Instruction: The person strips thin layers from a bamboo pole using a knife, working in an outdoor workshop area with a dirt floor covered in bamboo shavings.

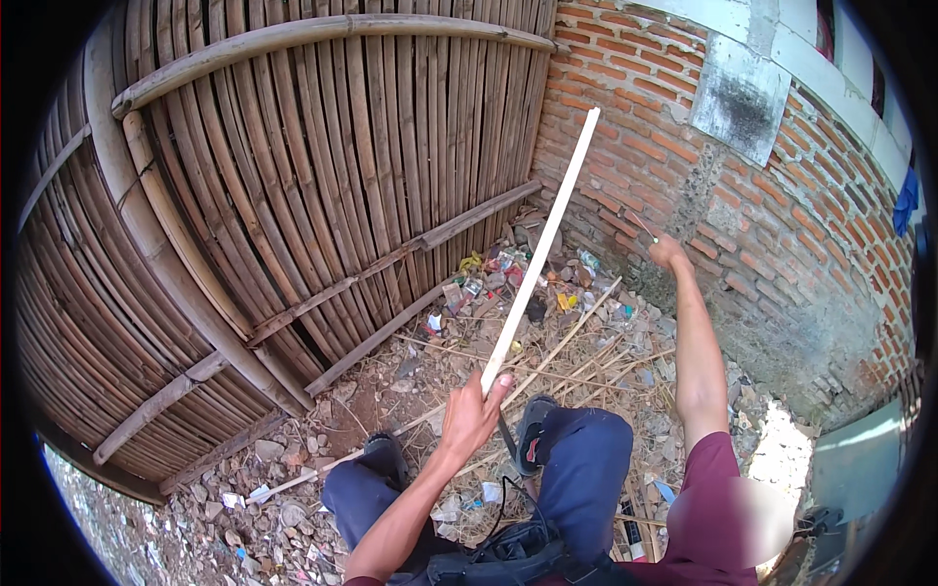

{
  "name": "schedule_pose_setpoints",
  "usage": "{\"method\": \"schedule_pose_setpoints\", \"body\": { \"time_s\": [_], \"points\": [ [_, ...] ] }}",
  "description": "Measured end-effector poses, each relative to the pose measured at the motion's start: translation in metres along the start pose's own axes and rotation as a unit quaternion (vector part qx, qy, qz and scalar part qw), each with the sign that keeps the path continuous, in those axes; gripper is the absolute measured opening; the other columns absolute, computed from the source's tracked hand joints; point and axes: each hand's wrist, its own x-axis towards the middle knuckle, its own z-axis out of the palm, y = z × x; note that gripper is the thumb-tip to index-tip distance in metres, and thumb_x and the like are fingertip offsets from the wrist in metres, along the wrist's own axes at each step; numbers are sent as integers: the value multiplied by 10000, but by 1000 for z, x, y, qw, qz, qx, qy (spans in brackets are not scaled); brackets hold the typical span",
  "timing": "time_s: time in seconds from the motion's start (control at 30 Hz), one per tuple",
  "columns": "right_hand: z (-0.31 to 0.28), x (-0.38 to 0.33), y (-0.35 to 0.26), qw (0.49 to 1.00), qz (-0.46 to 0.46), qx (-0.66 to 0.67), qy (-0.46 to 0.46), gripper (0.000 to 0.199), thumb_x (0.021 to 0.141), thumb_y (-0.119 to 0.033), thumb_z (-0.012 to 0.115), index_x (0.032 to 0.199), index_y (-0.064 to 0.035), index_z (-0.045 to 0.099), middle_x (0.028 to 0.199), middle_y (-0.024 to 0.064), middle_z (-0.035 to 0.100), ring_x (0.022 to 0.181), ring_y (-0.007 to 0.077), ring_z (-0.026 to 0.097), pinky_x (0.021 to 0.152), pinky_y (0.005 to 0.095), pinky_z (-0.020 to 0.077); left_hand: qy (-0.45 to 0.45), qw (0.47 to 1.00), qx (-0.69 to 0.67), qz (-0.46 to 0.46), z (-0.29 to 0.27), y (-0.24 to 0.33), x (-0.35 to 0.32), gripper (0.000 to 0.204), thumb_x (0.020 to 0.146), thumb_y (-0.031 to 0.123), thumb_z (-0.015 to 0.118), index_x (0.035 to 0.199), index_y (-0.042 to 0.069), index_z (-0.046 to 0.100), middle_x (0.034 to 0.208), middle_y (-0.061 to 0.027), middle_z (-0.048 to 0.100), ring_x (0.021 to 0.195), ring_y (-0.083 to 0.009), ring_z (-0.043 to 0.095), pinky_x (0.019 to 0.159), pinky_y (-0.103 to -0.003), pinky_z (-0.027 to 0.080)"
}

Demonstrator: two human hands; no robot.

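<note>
My left hand is closed round the lower end of a long, straight, pale wooden strip. The strip slants up and away, its far end level with the brick wall in the picture. My right arm reaches out to the right, and my right hand is closed in front of the wall. A thin, stick-like piece juts from its fingers; its kind is too small to make out. Just below my left hand a narrow dark thing shows beside my knee, partly hidden.
A bamboo slat fence with round poles stands at the left and meets a brick wall at the far corner. Litter heaps in that corner. Stones, straw and a long thin stick lie round my bent legs.
</note>
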Motion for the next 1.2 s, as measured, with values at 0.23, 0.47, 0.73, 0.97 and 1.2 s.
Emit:
{"method": "schedule_pose_setpoints", "body": {
  "time_s": [0.23, 0.47, 0.73, 0.97, 1.2],
  "points": [
    [56, -104, -122, 961, -148, 223, 72, 246, 883, -184, 591, 900, -9, 763, 921, 301, 703, 915, 462, 716, 811, 531, 528, 79, 997, 3, -22, -36, -14, 9, 541, 1120, 449, 500, 1101, -63, 673, 664, -263, 618, 628, -420, 652, 640, -538, 473],
    [69, -235, -224, 898, -277, 324, 112, 123, 840, -93, 644, 811, -43, 752, 722, 241, 684, 701, 414, 708, 665, 498, 517, 58, 996, -64, -38, -27, -32, 21, 590, 1109, 494, 522, 1036, -57, 718, 610, -130, 544, 588, -205, 503, 610, -445, 454],
    [85, -291, -260, 871, -402, 266, 93, 110, 774, -102, 701, 841, -83, 786, 686, 202, 696, 655, 393, 713, 623, 482, 557, 15, 993, -105, -49, -28, -35, 22, 674, 1115, 547, 469, 778, -29, 563, 607, -106, 516, 611, -183, 486, 601, -441, 421],
    [92, -296, -263, 872, -426, 229, 79, 77, 729, -123, 726, 764, -63, 758, 674, 200, 688, 652, 398, 711, 627, 496, 558, 27, 996, -83, -31, -27, -27, 21, 625, 1140, 494, 400, 783, -4, 526, 642, -47, 464, 642, -162, 422, 600, -401, 375],
    [100, -299, -262, 877, -419, 221, 75, 78, 699, -123, 739, 714, -46, 735, 682, 200, 691, 664, 404, 712, 642, 502, 566, 76, 996, -37, -13, -17, -21, 17, 598, 1138, 455, 459, 903, -67, 630, 611, -189, 467, 582, -249, 412, 597, -466, 404]
  ]
}}
